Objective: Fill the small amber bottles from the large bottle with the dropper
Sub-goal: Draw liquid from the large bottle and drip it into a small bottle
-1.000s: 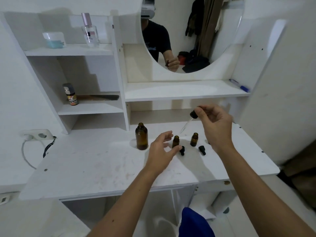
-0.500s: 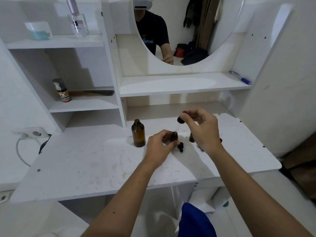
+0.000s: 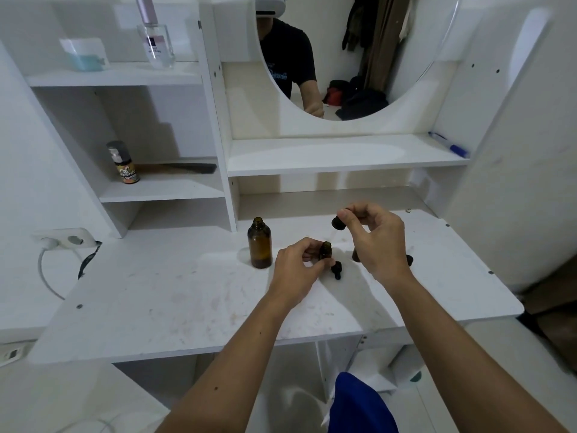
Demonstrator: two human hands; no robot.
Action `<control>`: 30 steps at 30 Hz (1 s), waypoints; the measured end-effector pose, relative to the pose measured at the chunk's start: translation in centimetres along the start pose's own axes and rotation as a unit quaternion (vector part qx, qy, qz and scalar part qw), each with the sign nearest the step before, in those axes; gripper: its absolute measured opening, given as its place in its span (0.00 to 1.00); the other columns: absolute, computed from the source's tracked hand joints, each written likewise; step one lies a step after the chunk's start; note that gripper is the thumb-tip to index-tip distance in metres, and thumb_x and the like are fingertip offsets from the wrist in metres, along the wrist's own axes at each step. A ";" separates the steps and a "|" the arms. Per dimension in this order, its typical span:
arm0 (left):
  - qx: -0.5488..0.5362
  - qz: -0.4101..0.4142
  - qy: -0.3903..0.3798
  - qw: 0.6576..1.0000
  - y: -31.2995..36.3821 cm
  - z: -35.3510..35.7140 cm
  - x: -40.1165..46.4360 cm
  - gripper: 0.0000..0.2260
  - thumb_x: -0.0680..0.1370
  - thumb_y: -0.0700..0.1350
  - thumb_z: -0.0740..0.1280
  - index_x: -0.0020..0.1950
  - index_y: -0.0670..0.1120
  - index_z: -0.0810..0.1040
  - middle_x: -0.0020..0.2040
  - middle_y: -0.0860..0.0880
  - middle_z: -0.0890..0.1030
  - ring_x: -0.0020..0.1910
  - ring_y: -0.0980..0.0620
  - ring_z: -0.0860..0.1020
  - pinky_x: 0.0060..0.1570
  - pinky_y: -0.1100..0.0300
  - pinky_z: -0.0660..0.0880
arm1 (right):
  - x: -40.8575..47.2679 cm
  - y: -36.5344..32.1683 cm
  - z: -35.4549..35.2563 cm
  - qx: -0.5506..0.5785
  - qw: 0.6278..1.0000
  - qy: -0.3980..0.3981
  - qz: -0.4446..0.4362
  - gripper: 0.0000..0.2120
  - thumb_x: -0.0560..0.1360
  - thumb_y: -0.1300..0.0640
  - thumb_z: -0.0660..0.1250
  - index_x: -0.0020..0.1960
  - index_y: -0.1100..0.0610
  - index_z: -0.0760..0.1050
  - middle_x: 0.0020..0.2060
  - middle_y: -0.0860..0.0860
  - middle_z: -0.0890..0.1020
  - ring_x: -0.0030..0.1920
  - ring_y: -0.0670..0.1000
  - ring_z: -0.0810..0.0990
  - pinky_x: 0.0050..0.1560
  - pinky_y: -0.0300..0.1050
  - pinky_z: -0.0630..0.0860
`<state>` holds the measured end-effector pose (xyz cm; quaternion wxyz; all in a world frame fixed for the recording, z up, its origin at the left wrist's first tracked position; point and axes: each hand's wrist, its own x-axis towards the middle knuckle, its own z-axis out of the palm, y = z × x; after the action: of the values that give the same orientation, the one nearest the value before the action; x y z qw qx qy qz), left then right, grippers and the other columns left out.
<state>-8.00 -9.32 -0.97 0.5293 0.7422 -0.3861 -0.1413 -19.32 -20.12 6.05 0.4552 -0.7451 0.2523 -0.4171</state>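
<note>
— Item one, the hands?
— Left hand: fingers curled round a small amber bottle standing on the white table, its neck showing above the fingers. Right hand: raised above and just right of that bottle, thumb and forefinger pinching the black bulb of the dropper; its glass tube slants down toward the held bottle's mouth, but whether the tip is inside cannot be told.

— Item two, the other bottles?
— Large amber bottle: upright, uncapped, just left of the left hand. Second small bottle: mostly hidden behind the right hand.

— Loose parts?
— Black cap: lying on the table, beside the held bottle. Another cap: peeking out at the right of the right wrist.

— Shelving?
— Perfume bottle and blue-and-white tub on the top shelf; a small labelled bottle and dark comb below; blue pen under the mirror. Wall socket at left.
</note>
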 end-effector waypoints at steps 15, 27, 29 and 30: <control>-0.043 -0.022 0.003 0.999 0.3 -1.0 -1.5 0.21 0.76 0.49 0.78 0.67 0.50 0.78 0.59 0.56 0.83 0.58 0.61 0.81 0.61 0.67 0.77 | 0.2 -2.2 -1.2 0.012 1.000 0.018 -0.021 0.04 0.79 0.53 0.75 0.53 0.52 0.83 0.43 0.37 0.88 0.40 0.38 0.86 0.50 0.36 0.80; -0.043 -0.062 0.095 0.993 -2.6 -9.3 -7.9 0.19 0.74 0.49 0.79 0.63 0.53 0.79 0.55 0.59 0.85 0.54 0.62 0.83 0.58 0.66 0.79 | 2.1 -7.1 2.5 0.123 0.988 0.034 -0.083 0.03 0.81 0.62 0.72 0.54 0.59 0.82 0.41 0.40 0.87 0.45 0.37 0.85 0.51 0.30 0.78; -0.043 -0.084 0.129 0.987 -2.7 -10.1 -7.7 0.20 0.73 0.49 0.80 0.62 0.51 0.79 0.55 0.57 0.84 0.54 0.59 0.83 0.59 0.63 0.80 | 2.1 -7.7 3.9 0.143 0.986 0.024 -0.080 0.03 0.81 0.62 0.72 0.55 0.59 0.83 0.45 0.46 0.87 0.47 0.41 0.86 0.53 0.34 0.80; -0.053 -0.096 0.139 0.984 -2.7 -10.3 -7.4 0.22 0.72 0.48 0.81 0.63 0.50 0.78 0.56 0.56 0.84 0.55 0.58 0.83 0.60 0.61 0.81 | 2.1 -7.9 4.5 0.150 0.985 0.018 -0.081 0.04 0.81 0.61 0.73 0.55 0.59 0.83 0.46 0.49 0.87 0.48 0.43 0.87 0.54 0.36 0.80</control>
<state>-5.42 3.37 -0.78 0.6000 0.7593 -0.2280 -0.1070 -14.41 -15.97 12.79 0.5217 -0.6787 0.1345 -0.4991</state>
